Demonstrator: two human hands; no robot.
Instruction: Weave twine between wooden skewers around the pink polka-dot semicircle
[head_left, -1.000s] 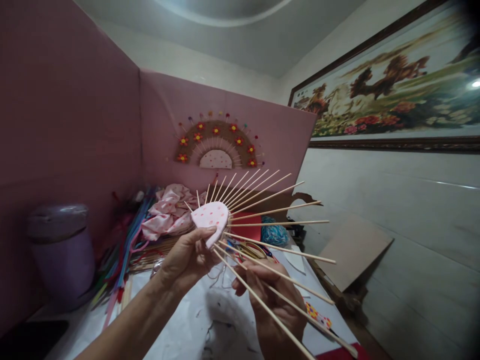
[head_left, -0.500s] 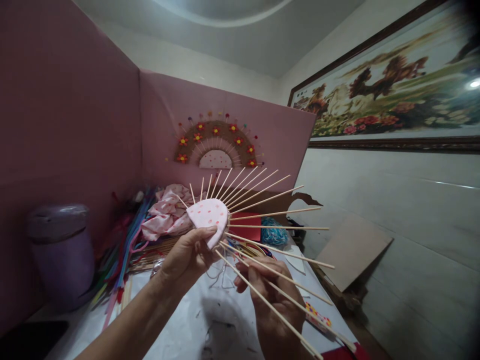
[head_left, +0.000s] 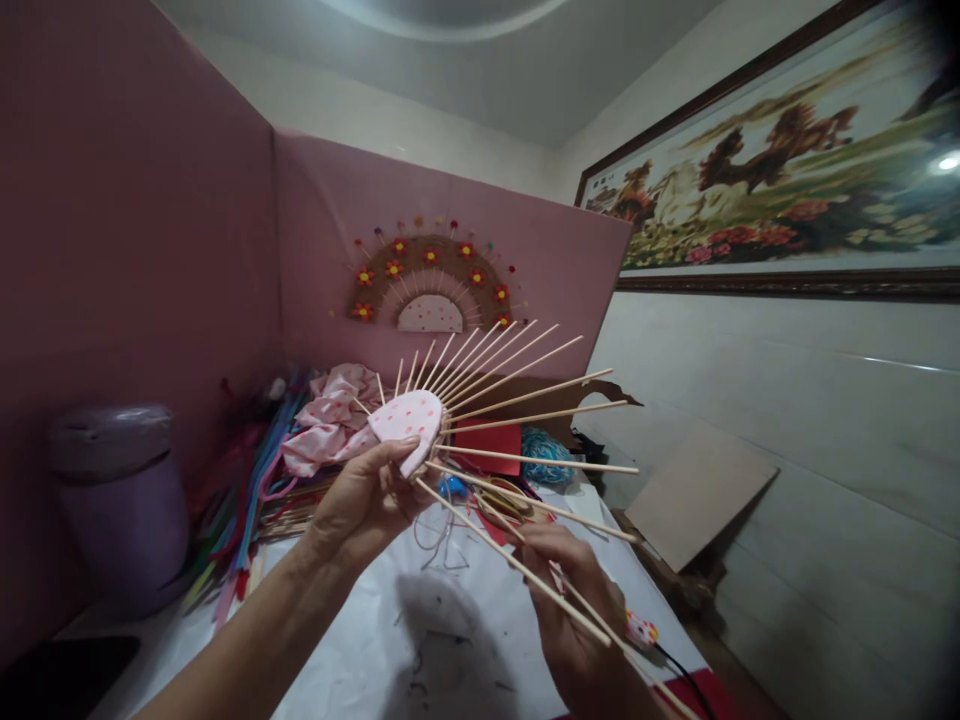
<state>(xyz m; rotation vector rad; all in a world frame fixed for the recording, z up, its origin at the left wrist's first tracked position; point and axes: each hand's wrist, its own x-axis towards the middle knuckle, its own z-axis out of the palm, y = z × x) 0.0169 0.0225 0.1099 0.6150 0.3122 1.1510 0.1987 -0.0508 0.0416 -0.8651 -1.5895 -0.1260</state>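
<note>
A half-circle piece covered in pale pink cloth with reddish dots [head_left: 405,415] is pinched by my left hand [head_left: 367,490], thumb on its front face. Thin wooden sticks [head_left: 525,402] fan out from its curved edge, shorter at the left and longer toward the right. My right hand [head_left: 566,590], lower right, has its fingers closed on a wooden stick [head_left: 637,655] that slants down to the right. I cannot tell whether this stick's upper end touches the half-circle. Another stick from the fan crosses in front of the right hand.
A finished-looking arch with flowers [head_left: 430,257] is on the pink board [head_left: 540,250] behind. On the white table [head_left: 345,640] lie crumpled dotted cloth [head_left: 334,400], coloured strips [head_left: 251,510], blue yarn [head_left: 546,455] and a red sheet [head_left: 487,445]. A lilac bin [head_left: 124,520] stands left.
My right hand has moved down and right, drawing its stick away from the half-circle. My left hand and the fan have shifted slightly left and tilted.
</note>
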